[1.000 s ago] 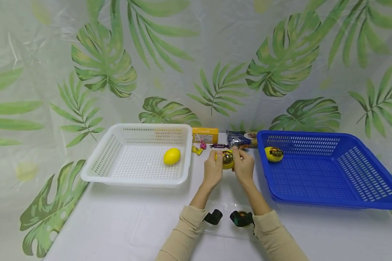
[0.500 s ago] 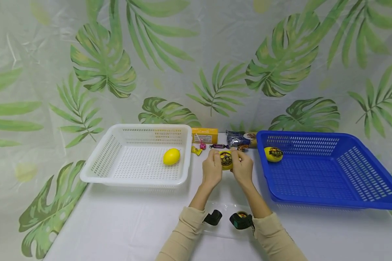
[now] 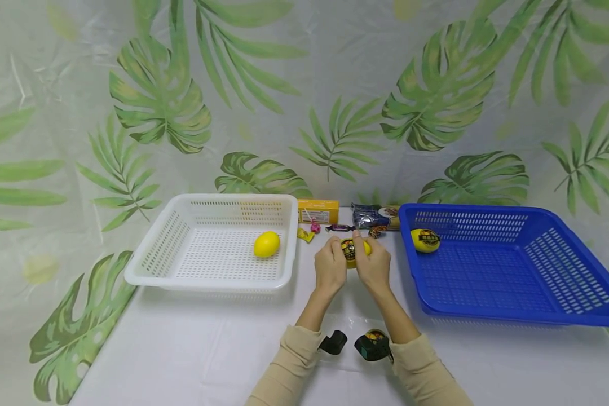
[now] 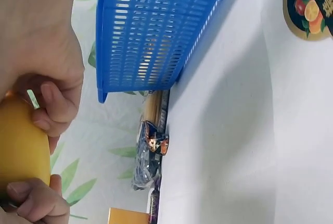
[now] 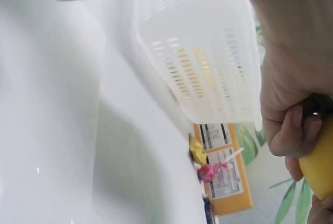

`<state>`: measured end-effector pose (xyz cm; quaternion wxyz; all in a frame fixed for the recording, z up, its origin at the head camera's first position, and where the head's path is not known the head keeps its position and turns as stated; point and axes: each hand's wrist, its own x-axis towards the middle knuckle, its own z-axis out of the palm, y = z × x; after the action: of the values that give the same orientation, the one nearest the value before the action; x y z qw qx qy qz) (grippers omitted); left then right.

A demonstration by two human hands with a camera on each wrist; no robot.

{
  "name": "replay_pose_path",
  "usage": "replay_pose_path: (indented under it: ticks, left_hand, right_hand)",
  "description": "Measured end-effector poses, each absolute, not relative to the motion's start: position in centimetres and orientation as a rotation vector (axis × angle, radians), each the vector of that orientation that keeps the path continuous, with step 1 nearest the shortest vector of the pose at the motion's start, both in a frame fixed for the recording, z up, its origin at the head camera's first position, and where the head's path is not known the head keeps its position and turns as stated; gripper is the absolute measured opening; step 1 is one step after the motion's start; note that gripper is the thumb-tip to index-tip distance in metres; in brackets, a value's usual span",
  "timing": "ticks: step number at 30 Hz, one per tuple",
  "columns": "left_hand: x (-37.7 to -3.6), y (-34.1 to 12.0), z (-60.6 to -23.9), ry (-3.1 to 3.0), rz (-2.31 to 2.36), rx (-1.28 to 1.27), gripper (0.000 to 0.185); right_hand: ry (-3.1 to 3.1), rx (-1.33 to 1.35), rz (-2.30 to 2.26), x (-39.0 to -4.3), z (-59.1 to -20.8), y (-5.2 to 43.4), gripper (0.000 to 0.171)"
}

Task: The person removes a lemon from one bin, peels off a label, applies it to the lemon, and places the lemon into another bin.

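Fingers [image 3: 357, 239] of both hands are curling around a yellow lemon [image 3: 355, 250] with a dark round sticker, holding it up near the middle of the head view, above the white table [image 3: 193, 344] and between the white basket [image 3: 147, 265] and the blue basket [image 3: 507, 313]. The left hand [image 3: 330, 268] is gripping the fruit from the left and the right hand [image 3: 373, 269] from the right, thumbs seemingly working at the sticker.

Judging from this, peeling well would call for steadying the lemon with one hand while a fingernail of the other lifts the label's edge, pulling slowly and flat so it comes off whole.

A bare lemon [image 3: 267, 243] is lying in the white basket, and a stickered lemon [image 3: 425, 239] is sitting in the upper left corner of the blue one. Candies [image 3: 314, 227] and a yellow box [image 3: 318, 210] are lying behind the hands.

Much of the held fruit is being covered by the hands, so whether the sticker's edge is lifting cannot be told. Wrist views are showing only slivers of yellow peel and knuckles, and the sticker's print is too small to read.
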<state>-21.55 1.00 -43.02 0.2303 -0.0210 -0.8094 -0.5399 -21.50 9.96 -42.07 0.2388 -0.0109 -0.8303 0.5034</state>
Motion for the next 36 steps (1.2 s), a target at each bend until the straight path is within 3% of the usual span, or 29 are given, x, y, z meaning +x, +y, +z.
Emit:
replay_pose_path:
  ticks: [12,18,21,27,36]
  left_hand:
    - [-21.3,0.7,-43.1,-2.240,-1.412,0.000,0.033]
    - [-21.5,-0.2,-43.1,-2.253,-1.382,0.009,0.034]
    - [-21.5,-0.7,-42.8,-2.271,-1.387,-0.007,0.034]
    - [-21.1,-0.9,-42.3,-2.316,-1.450,-0.135,0.033]
    - [-20.5,1.0,-42.3,-2.137,-1.973,-0.346,0.020]
  right_hand:
    - [-2.313,0.071,1.482,-21.4,-42.2,10.8,0.038]
    - [-2.396,0.468,1.922,-21.2,-41.3,12.7,0.037]
    - [-2.413,0.715,2.021,-21.0,-41.0,13.6,0.049]
    - [-2.537,0.825,1.856,-21.3,-40.6,14.7,0.069]
    - [-2.716,0.826,1.543,-22.6,-36.8,20.3,0.070]
